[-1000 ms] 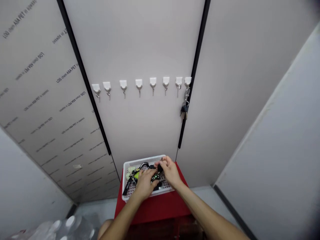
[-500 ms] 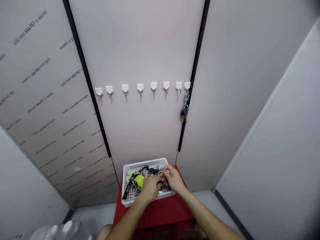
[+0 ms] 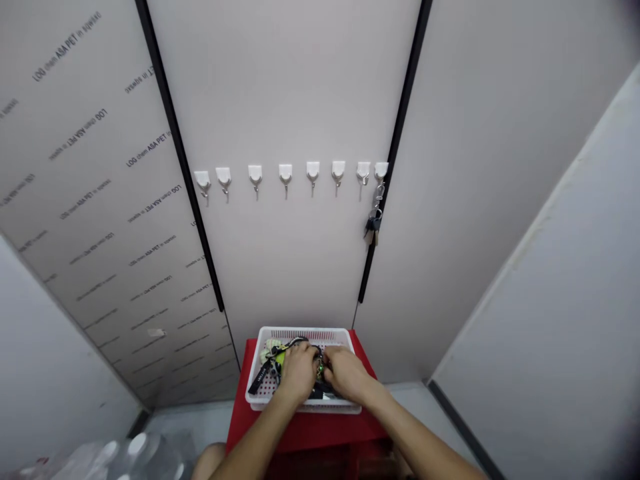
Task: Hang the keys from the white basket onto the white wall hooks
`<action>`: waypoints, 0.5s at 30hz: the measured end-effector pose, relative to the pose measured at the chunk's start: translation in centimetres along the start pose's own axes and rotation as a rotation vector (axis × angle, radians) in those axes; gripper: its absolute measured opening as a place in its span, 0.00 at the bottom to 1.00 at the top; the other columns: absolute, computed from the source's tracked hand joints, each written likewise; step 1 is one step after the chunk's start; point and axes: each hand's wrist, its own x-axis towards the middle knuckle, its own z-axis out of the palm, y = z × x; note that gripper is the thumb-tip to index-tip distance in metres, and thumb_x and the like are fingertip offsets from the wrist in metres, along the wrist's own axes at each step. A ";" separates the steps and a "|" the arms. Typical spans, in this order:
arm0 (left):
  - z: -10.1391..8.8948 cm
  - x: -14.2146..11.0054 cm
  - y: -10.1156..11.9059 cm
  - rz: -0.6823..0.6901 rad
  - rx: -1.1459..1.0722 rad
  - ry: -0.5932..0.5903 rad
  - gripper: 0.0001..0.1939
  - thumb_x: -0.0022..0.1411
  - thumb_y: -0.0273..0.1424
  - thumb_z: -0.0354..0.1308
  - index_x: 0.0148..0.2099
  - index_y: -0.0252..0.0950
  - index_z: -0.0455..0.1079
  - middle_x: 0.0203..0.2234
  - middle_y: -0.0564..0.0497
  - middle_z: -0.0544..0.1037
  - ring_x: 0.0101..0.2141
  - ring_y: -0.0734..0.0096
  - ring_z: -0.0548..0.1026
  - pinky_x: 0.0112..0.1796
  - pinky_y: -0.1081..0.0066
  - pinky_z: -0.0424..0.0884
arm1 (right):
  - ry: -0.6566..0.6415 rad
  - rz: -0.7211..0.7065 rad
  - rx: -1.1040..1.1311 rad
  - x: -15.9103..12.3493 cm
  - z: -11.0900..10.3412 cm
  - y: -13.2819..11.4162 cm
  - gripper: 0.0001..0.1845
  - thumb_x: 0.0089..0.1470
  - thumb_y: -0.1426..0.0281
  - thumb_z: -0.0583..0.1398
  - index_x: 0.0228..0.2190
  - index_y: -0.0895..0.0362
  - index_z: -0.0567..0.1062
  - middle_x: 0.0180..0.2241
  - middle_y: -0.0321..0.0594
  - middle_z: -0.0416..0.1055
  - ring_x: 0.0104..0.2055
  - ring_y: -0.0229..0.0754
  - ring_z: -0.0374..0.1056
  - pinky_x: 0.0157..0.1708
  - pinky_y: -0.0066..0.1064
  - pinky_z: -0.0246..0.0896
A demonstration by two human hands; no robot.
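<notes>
Both of my hands are inside a white plastic basket (image 3: 256,363) with a holed bottom. Between them lies a metallic keychain (image 3: 320,369) with a green spot on it. My right hand (image 3: 346,373) has its fingers curled in and pinches the keychain from the right. My left hand (image 3: 300,372) bends over the pile, fingers closed and their tips partly hidden. Around it show a yellow-green piece (image 3: 281,358), a black strap with lettering (image 3: 259,379) and a pale checked item (image 3: 271,348).
The basket stands on a red-covered stool (image 3: 310,430). On the wall panel behind, a row of white adhesive hooks (image 3: 285,173) runs across; a bunch of keys (image 3: 373,227) hangs from the rightmost. Clear plastic bottles (image 3: 145,453) stand at lower left.
The basket has turned and shifted slightly to the right. My right hand has moved lower over the basket, its fingers now curled down, and my left hand covers more of the yellow-green piece.
</notes>
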 end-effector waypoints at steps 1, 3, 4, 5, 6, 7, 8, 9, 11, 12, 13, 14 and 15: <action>0.0 0.1 -0.1 -0.015 0.001 0.005 0.13 0.50 0.27 0.40 0.36 0.38 0.63 0.33 0.49 0.67 0.35 0.68 0.63 0.37 0.68 0.56 | -0.032 0.027 -0.047 0.1 -0.2 -0.2 0.15 0.35 0.74 0.50 0.30 0.61 0.66 0.31 0.49 0.66 0.35 0.45 0.60 0.32 0.33 0.52; -0.1 0.1 -0.2 -0.057 -0.010 0.014 0.14 0.49 0.24 0.39 0.35 0.37 0.64 0.31 0.49 0.67 0.34 0.69 0.64 0.36 0.69 0.57 | -0.067 0.065 -0.088 0.5 -0.7 -0.6 0.19 0.33 0.73 0.52 0.34 0.62 0.65 0.31 0.50 0.65 0.33 0.46 0.60 0.29 0.32 0.52; -0.2 0.2 -0.3 -0.073 -0.032 0.028 0.14 0.49 0.23 0.39 0.35 0.36 0.64 0.31 0.48 0.67 0.33 0.70 0.64 0.36 0.70 0.57 | -0.079 0.063 -0.072 0.7 -1.0 -0.7 0.19 0.32 0.73 0.52 0.33 0.61 0.66 0.31 0.50 0.65 0.32 0.45 0.61 0.28 0.31 0.52; -0.2 0.2 -0.4 -0.086 -0.071 0.052 0.14 0.49 0.22 0.39 0.35 0.35 0.63 0.31 0.48 0.67 0.33 0.71 0.64 0.36 0.70 0.57 | -0.098 0.051 -0.029 1.0 -1.3 -0.6 0.18 0.32 0.72 0.53 0.32 0.61 0.67 0.29 0.47 0.66 0.30 0.43 0.61 0.27 0.30 0.52; -0.2 0.3 -0.5 -0.098 -0.125 0.086 0.14 0.48 0.22 0.39 0.35 0.34 0.63 0.31 0.48 0.67 0.33 0.72 0.64 0.36 0.71 0.57 | -0.129 0.037 0.044 1.2 -1.6 -0.4 0.16 0.32 0.72 0.52 0.30 0.60 0.68 0.26 0.44 0.66 0.26 0.40 0.61 0.24 0.28 0.52; -0.3 0.3 -0.7 -0.109 -0.191 0.129 0.14 0.49 0.22 0.39 0.34 0.34 0.63 0.31 0.48 0.67 0.33 0.73 0.64 0.37 0.72 0.57 | -0.166 0.027 0.138 1.3 -1.8 -0.1 0.15 0.33 0.72 0.51 0.29 0.60 0.68 0.21 0.40 0.65 0.23 0.37 0.59 0.21 0.26 0.51; -0.3 0.4 -0.9 -0.122 -0.267 0.181 0.13 0.49 0.22 0.39 0.33 0.34 0.63 0.30 0.49 0.67 0.33 0.74 0.64 0.37 0.73 0.58 | -0.200 0.025 0.241 1.5 -1.9 0.3 0.14 0.35 0.73 0.49 0.28 0.59 0.68 0.17 0.37 0.63 0.19 0.34 0.57 0.19 0.24 0.49; -0.2 0.5 -1.1 -0.142 -0.346 0.239 0.12 0.49 0.23 0.39 0.32 0.33 0.63 0.30 0.49 0.67 0.33 0.74 0.64 0.37 0.74 0.58 | -0.221 0.035 0.334 1.5 -2.0 0.7 0.14 0.36 0.74 0.48 0.28 0.59 0.68 0.14 0.33 0.61 0.16 0.31 0.54 0.16 0.22 0.47; -0.2 0.6 -1.5 -0.189 -0.514 0.346 0.10 0.49 0.24 0.40 0.31 0.33 0.61 0.28 0.50 0.67 0.32 0.75 0.64 0.36 0.74 0.58 | -0.191 0.066 0.435 1.4 -2.0 1.6 0.15 0.37 0.75 0.46 0.28 0.60 0.68 0.11 0.30 0.56 0.13 0.29 0.48 0.14 0.21 0.44; -0.2 0.7 -1.7 -0.211 -0.606 0.386 0.09 0.48 0.25 0.41 0.31 0.33 0.61 0.27 0.51 0.66 0.31 0.75 0.64 0.35 0.74 0.59 | -0.149 0.065 0.443 1.3 -2.0 1.9 0.14 0.36 0.76 0.47 0.27 0.60 0.68 0.11 0.30 0.55 0.13 0.28 0.48 0.14 0.21 0.44; -0.3 0.9 -1.8 -0.232 -0.707 0.415 0.08 0.48 0.25 0.42 0.31 0.34 0.60 0.26 0.51 0.66 0.30 0.75 0.64 0.35 0.74 0.59 | -0.107 0.051 0.441 1.1 -1.9 2.1 0.14 0.36 0.76 0.47 0.27 0.60 0.68 0.11 0.30 0.56 0.13 0.28 0.49 0.15 0.21 0.45; -0.5 1.0 -1.8 -0.251 -0.812 0.431 0.07 0.47 0.26 0.43 0.30 0.34 0.60 0.24 0.52 0.66 0.29 0.76 0.64 0.33 0.74 0.59 | -0.073 0.029 0.446 1.0 -1.8 2.1 0.14 0.35 0.76 0.48 0.27 0.60 0.68 0.13 0.31 0.58 0.15 0.29 0.51 0.17 0.21 0.47; -0.7 1.1 -1.6 -0.267 -0.918 0.438 0.06 0.46 0.26 0.44 0.29 0.34 0.60 0.23 0.53 0.65 0.28 0.76 0.64 0.32 0.75 0.59 | -0.046 -0.003 0.466 0.9 -1.7 2.0 0.14 0.35 0.76 0.49 0.28 0.60 0.69 0.16 0.33 0.61 0.17 0.30 0.54 0.19 0.22 0.50</action>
